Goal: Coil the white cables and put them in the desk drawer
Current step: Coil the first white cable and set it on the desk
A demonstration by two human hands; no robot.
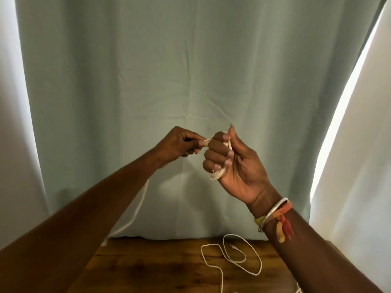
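Coiling | right hand (234,163) gripping cable coil (218,174) | left hand (179,145) pinching its strand | risk: loops slipping loose if grip is easing | second cable (243,259) lying on desk (148,265)

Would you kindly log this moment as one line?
right hand: holds coiled cable | left hand: pinches strand | second cable: loose on desk
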